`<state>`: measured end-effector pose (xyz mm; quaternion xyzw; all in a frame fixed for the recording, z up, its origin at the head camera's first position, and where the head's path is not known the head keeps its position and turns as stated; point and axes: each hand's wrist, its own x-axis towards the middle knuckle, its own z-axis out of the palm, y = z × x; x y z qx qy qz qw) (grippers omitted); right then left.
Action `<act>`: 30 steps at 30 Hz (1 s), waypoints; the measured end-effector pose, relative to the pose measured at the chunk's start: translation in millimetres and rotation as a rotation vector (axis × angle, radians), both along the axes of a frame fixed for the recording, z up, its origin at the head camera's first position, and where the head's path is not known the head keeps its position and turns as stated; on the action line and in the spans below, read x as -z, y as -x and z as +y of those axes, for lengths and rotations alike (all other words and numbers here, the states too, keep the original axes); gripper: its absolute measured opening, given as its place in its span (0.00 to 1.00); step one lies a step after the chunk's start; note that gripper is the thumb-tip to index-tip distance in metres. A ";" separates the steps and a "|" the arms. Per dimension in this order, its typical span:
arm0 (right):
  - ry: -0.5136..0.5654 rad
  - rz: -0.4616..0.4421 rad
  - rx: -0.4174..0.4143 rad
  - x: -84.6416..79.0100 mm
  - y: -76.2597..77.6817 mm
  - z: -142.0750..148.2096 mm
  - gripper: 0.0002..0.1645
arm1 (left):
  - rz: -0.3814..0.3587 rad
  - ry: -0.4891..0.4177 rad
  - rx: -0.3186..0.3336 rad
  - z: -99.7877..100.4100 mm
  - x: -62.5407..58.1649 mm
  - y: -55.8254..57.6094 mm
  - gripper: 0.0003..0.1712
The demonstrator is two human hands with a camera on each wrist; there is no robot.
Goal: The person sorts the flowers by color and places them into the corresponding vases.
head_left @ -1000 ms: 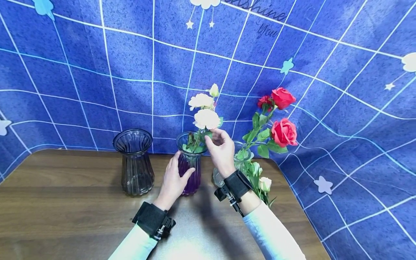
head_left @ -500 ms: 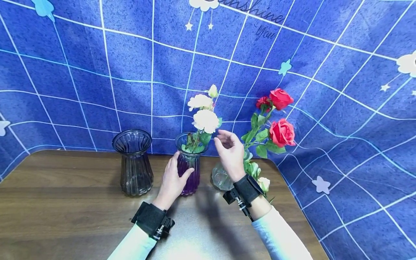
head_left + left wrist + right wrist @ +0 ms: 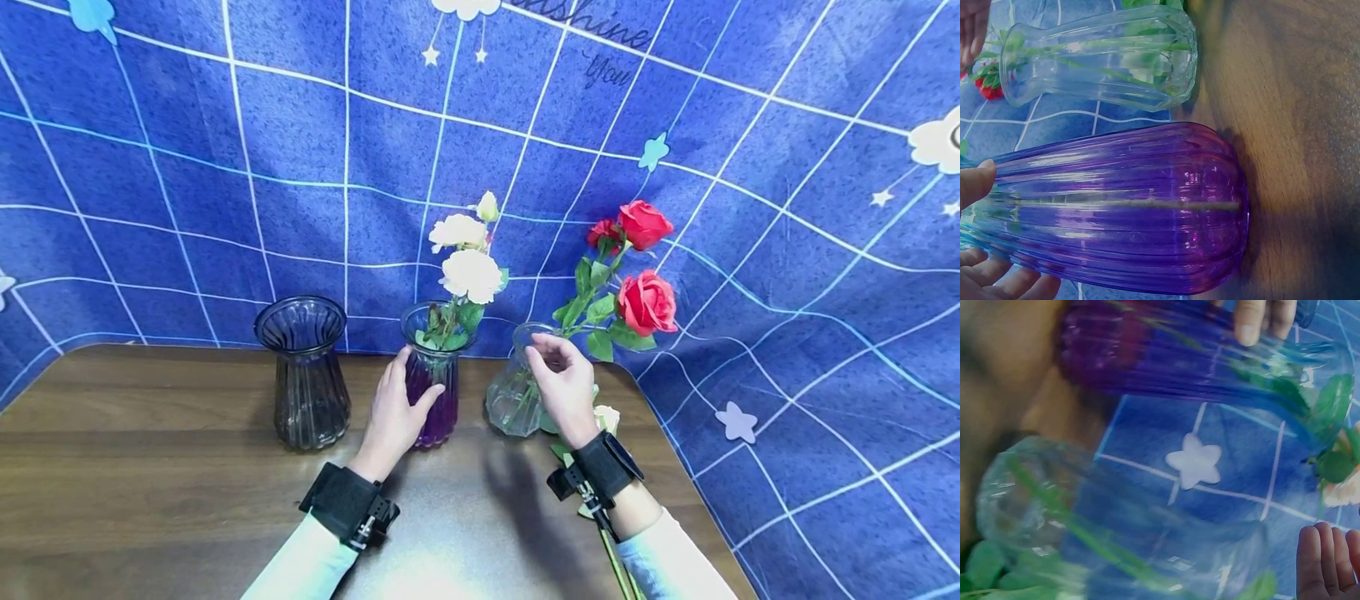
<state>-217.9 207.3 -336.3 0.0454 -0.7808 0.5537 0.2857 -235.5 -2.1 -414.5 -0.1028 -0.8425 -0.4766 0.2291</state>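
My left hand holds a ribbed purple glass vase by its upper body. In the left wrist view, its thumb lies on one side of the purple vase and its fingers on the other. A stem of white roses stands in that vase, its cut end near the bottom. My right hand holds nothing, its fingers loosely bent. It overlaps the clear glass vase in the head view. Red roses lean out of this clear vase to the right.
A smoky grey ribbed vase without flowers stands at the left. On the table, more white roses lie at the right, partly under my right forearm, their green stems pointing toward the front. A blue patterned cloth hangs close behind.
My right hand has let go of the white roses and moved right and down, to in front of the clear vase. My left hand stays on the purple vase.
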 end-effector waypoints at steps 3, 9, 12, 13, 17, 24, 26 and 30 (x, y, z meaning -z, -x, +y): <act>0.001 -0.022 0.025 7.5 -2.8 10.6 0.13 | 0.000 0.001 0.002 -0.1 0.3 0.8 0.43; -0.046 -0.056 0.077 15.5 -9.7 33.4 0.13 | 0.011 -0.012 0.011 0.6 -0.9 1.1 0.43; -0.082 -0.081 0.112 20.0 -14.0 47.3 0.13 | 0.013 -0.016 0.011 1.1 -1.5 1.1 0.43; -0.096 -0.092 0.128 22.3 -15.5 52.6 0.13 | 0.013 -0.015 0.012 1.3 -1.3 1.4 0.43; -0.154 -0.155 0.204 34.2 -21.4 75.9 0.12 | 0.007 -0.013 0.014 1.6 -1.1 1.6 0.43; -0.271 -0.269 0.315 51.2 -33.1 112.2 0.13 | 0.003 -0.017 0.012 1.0 -1.3 1.1 0.43; -0.304 -0.309 0.343 56.5 -35.3 120.9 0.14 | 0.002 -0.016 0.013 1.1 -1.0 1.2 0.43; -0.356 -0.390 0.378 67.7 -39.1 133.4 0.13 | -0.003 -0.009 0.013 0.6 -1.1 1.1 0.43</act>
